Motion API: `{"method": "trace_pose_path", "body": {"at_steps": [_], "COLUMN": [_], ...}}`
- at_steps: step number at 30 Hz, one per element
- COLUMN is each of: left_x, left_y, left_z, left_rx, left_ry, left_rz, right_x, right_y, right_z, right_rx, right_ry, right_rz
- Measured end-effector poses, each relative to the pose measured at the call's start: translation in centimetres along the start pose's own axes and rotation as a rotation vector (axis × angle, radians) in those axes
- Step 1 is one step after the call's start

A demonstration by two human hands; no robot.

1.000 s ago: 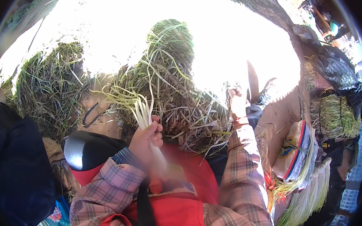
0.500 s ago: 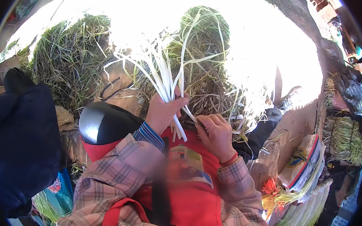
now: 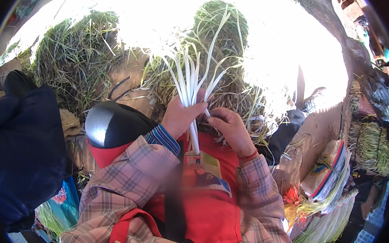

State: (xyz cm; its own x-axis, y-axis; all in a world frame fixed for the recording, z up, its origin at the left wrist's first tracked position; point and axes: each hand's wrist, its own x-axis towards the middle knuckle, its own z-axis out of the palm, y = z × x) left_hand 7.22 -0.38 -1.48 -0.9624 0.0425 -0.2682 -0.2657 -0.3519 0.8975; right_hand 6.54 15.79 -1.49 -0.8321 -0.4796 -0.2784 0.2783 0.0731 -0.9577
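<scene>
My left hand [image 3: 183, 116] is closed round a small bunch of long white leafy stalks [image 3: 188, 82], which look like scallions or blanched chives. Their pale ends point down over my red apron [image 3: 206, 204], and the thin leaves fan out away from me. To the right of the bunch, a separate stalk [image 3: 212, 87] leans outward, its lower end between my two hands. My right hand [image 3: 231, 128] pinches at that lower end with thumb and forefinger. Its other fingers are curled and partly hidden.
Before me lies a heap of uncleaned green stalks [image 3: 218, 45], with another heap [image 3: 76, 57] to the left. Tied bundles [image 3: 373, 149] and a white sack [image 3: 323, 170] are at the right. Dark cloth [image 3: 18, 153] hangs at the left. Glaring sunlight washes out the far ground.
The bunch has turned more upright in my left hand. The separate stalk now leans right, and my right hand has moved slightly up and inward, pinching near its lower end.
</scene>
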Motion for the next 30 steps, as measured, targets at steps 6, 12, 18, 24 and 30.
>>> {"method": "trace_pose_path", "body": {"at_steps": [6, 12, 18, 24, 30], "left_x": [0.2, 0.1, 0.1, 0.0, 0.1], "left_y": [-0.6, -0.6, -0.5, 0.0, 0.5], "left_z": [0.2, 0.0, 0.0, -0.4, -1.1], "left_rx": [-0.001, 0.077, -0.074, -0.122, -0.128], "left_ry": [0.033, -0.143, -0.064, -0.161, -0.212], "left_rz": [0.059, 0.007, 0.043, -0.019, -0.068], "right_x": [0.2, 0.2, 1.2, 0.7, 0.8], "right_y": [-0.2, -0.7, 0.1, 0.1, -0.7], "right_z": [0.2, 0.1, 0.4, 0.8, 0.2], "right_rx": [-0.096, 0.299, 0.472, 0.433, 0.365], "right_ry": [0.092, -0.11, -0.027, -0.006, -0.115], "right_rz": [-0.018, 0.207, 0.103, 0.161, 0.166]}}
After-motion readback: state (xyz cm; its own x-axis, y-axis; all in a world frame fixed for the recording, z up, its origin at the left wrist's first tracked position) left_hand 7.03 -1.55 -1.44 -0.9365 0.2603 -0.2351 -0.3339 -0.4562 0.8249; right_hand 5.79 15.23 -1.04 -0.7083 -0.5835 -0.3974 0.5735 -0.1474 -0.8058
